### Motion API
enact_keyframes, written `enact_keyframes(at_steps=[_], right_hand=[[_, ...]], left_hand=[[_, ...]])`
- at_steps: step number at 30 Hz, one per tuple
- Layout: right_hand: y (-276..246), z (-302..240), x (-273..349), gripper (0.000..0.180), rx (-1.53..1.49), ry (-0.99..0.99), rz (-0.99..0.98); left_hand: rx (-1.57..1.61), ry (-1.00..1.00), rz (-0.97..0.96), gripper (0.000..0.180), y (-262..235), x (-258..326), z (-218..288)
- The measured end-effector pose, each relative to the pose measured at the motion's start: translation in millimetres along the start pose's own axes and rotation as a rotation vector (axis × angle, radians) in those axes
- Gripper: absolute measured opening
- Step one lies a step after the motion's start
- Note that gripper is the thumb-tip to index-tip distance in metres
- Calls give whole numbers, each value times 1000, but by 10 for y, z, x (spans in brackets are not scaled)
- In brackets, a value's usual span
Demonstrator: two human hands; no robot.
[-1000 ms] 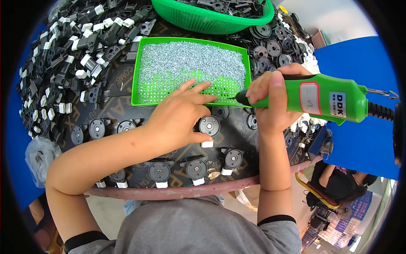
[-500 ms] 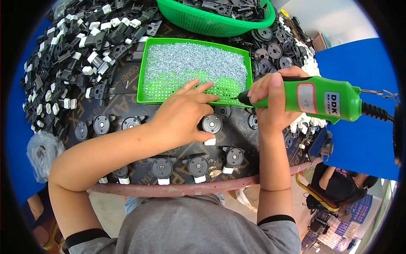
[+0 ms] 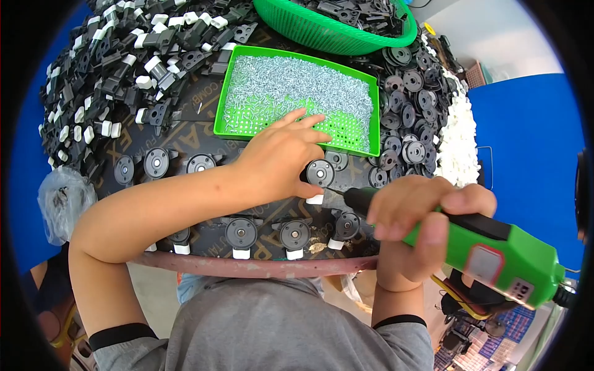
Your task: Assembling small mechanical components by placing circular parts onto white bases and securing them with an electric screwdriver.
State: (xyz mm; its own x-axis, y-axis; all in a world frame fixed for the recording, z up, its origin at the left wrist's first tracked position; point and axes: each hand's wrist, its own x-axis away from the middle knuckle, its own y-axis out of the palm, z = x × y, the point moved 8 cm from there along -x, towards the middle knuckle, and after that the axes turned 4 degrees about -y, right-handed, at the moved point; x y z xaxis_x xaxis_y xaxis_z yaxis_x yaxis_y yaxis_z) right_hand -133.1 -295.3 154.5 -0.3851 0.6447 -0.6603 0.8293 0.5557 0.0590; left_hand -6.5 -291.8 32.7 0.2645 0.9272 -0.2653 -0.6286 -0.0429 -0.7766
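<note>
My right hand (image 3: 421, 222) is wrapped round a green electric screwdriver (image 3: 495, 256) with a black nose. Its thin bit points left, with the tip close to the white tab of a black round wheel part (image 3: 320, 174). My left hand (image 3: 281, 157) steadies that part on the table. The thumb lies beside the white tab, and the other fingers reach over the near edge of a green tray (image 3: 219, 114). Small silver screws (image 3: 297, 80) fill the tray's far portion, thinning out toward the near side. Whether a screw sits on the bit is too small to tell.
Similar wheel parts (image 3: 241, 234) stand along the near edge and left of my hand (image 3: 156, 162). Black pieces with white ends (image 3: 148, 68) pile up at left. A green basket (image 3: 334, 34) is at the back; loose black discs (image 3: 411, 117) and white pieces (image 3: 458, 136) lie right.
My right hand has brought the screwdriver from the tray's near right corner toward me, its bit now beside the wheel part. The left hand keeps its hold. The whole view has shifted slightly.
</note>
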Motion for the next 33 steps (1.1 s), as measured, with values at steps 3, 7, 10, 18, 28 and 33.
enact_keyframes(at_steps=[3,7,10,18,28,33], right_hand=[[77,112,69,24,93,81,-61],[47,208,82,26,129,139,-44],[-21,225,86,26,72,166,-40],[-83,262,73,30,-30,180,-4],[15,289,47,25,161,81,-136],[64,355,17,25,234,77,-251]], left_hand=[[14,20,12,41,-7,-28,36],[23,-3,0,41,-8,-20,34],[38,-11,-3,41,-1,-23,30],[20,-18,-15,40,-30,-24,44],[27,-1,4,42,-29,-28,44],[12,2,25,37,-26,-38,50]])
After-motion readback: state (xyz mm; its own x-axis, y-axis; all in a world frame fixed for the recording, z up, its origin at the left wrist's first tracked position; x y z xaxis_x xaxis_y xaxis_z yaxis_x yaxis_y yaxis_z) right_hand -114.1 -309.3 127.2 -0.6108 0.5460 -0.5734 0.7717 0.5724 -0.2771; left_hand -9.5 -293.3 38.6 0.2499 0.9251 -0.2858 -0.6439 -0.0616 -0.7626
